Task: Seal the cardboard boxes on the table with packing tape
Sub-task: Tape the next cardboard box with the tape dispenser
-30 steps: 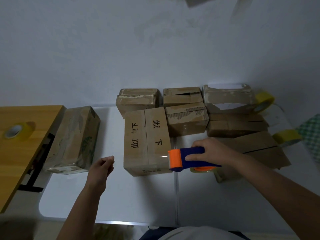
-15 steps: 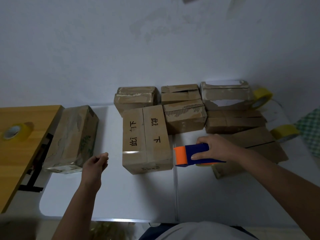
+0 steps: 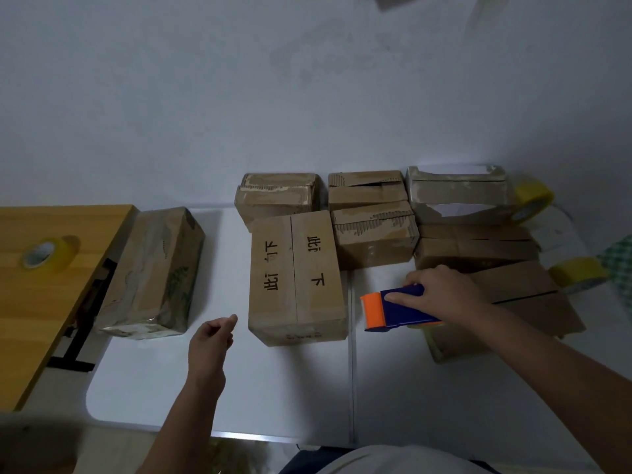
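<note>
Tape dispenser [image 3: 398, 307] pulled rightward off lettered box [image 3: 295, 278], right hand [image 3: 441, 290] gripping

Marked box [image 3: 294, 278] lies between left hand [image 3: 209, 340] and tape dispenser [image 3: 396, 307].

White table [image 3: 239, 388], its top split by a seam running front to back, bearing a lettered cardboard box [image 3: 295, 278] near the centre, a printed box [image 3: 154, 271] at its left edge, and a cluster of plain boxes [image 3: 372, 230] toward the rear and right. Two yellow tape rolls [image 3: 533, 201] lie at the right. An adjoining wooden table [image 3: 51, 302] at left carries another tape roll [image 3: 48, 251].
</note>
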Motion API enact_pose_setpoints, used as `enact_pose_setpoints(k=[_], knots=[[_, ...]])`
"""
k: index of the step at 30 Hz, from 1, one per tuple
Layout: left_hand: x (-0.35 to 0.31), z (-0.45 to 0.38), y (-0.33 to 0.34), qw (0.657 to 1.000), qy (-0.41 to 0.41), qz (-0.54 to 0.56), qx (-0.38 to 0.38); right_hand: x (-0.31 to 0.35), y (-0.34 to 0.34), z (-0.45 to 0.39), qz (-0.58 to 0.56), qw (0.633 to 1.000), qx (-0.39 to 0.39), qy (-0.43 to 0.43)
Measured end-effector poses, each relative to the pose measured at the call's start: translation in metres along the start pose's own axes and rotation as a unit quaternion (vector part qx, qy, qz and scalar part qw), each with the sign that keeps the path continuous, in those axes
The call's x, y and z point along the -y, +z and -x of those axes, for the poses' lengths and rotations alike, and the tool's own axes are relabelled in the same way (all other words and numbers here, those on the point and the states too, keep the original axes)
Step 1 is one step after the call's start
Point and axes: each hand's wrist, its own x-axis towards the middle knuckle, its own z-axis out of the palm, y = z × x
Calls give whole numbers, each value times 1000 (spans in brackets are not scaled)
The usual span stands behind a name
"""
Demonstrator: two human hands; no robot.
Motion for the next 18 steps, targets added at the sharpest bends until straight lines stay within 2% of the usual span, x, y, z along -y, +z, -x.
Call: enact_pose_setpoints(k=[13, 18], knots=[[7, -11, 3, 1000, -17, -21, -15, 4, 10, -17, 4, 1000, 22, 4], [18, -20, 5, 996, -25, -77, 35, 6, 25, -22, 5, 999, 33, 22]])
